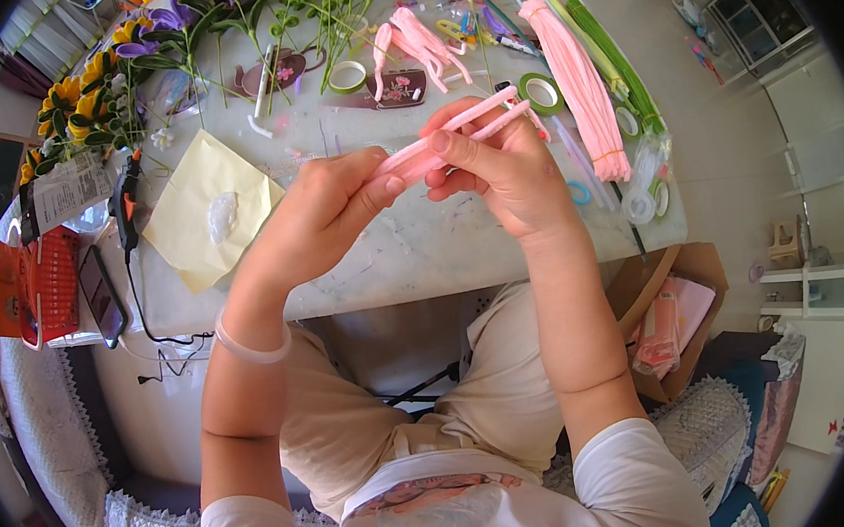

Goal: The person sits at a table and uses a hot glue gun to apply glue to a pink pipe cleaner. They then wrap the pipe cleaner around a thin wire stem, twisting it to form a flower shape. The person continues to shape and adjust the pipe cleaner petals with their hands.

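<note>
Pink pipe cleaners (413,160) lie side by side between my two hands, above the front part of the table. My left hand (334,203) pinches their left end between thumb and fingers. Toward the other end, my right hand (499,155) grips them, the thumb pressed on top. Two free tips stick out past the right fingers, up and to the right. How many strands lie under the fingers is hidden. Beyond my hands, several bent pink pipe-cleaner pieces (418,45) rest on the table. A tied bundle of pink pipe cleaners (572,85) lies to the right.
Left of my hands, a yellow paper sheet (184,209) holds a clear glue-like blob (222,217). A hot glue gun (126,199), a phone (102,295) and a red basket (51,284) stand beside it. Pipe-cleaner flowers (76,102), green tape (541,93) and green stems (611,59) surround the workspace.
</note>
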{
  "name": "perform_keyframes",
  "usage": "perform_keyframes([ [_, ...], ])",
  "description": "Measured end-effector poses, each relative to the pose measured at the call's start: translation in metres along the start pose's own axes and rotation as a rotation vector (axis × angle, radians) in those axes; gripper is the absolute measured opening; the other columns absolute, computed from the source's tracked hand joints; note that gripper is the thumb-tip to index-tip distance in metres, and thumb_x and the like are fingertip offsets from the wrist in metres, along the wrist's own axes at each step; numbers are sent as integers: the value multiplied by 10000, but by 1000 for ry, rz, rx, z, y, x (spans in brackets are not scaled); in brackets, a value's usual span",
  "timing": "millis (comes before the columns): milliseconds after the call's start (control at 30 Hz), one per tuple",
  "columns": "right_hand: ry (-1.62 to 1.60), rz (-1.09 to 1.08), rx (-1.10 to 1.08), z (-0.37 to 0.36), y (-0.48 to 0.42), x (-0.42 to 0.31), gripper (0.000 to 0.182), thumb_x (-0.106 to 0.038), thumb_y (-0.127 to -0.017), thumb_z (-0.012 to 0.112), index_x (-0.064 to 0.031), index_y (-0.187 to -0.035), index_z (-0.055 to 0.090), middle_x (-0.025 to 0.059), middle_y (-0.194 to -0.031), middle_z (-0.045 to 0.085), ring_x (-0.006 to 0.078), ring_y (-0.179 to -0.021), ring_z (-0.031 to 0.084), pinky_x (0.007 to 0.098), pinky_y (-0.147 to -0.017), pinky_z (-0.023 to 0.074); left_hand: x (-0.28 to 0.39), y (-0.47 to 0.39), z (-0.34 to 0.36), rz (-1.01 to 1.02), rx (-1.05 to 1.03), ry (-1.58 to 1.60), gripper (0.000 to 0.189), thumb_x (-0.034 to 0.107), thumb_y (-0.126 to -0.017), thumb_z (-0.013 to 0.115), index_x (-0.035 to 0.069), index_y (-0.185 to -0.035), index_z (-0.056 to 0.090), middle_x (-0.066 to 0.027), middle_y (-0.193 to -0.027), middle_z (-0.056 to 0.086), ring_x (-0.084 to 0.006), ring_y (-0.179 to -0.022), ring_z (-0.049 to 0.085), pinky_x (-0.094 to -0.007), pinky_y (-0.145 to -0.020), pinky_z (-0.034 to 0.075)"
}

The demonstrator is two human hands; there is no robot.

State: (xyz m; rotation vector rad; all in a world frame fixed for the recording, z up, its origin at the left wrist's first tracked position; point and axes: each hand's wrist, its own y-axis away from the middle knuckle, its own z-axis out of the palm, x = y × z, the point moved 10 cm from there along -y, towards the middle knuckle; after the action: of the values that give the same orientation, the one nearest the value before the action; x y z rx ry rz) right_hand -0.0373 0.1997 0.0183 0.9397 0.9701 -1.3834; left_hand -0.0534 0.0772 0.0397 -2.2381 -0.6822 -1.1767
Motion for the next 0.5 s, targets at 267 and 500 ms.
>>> perform_keyframes([
  [267, -29, -65, -24, -4, -1, -8, 169, -119, -831, 679, 41, -867, 639, 98, -715, 642, 146, -587, 629, 263, -526, 541, 3, -2, 0, 55, -35, -47, 263, 209, -953, 513, -7, -804, 534, -85, -623, 461, -169, -561, 394, -309, -532, 350],
  [500, 215, -122, -61, 8, 3, -19, 129, -90, -841, 645, 38, -846, 636, 102, -731, 646, 128, -602, 622, 252, -528, 520, 4, -1, 6, -26, 18, 191, 231, 181, -943, 522, -7, -829, 594, -40, -626, 526, -116, -574, 479, -273, -537, 399],
])
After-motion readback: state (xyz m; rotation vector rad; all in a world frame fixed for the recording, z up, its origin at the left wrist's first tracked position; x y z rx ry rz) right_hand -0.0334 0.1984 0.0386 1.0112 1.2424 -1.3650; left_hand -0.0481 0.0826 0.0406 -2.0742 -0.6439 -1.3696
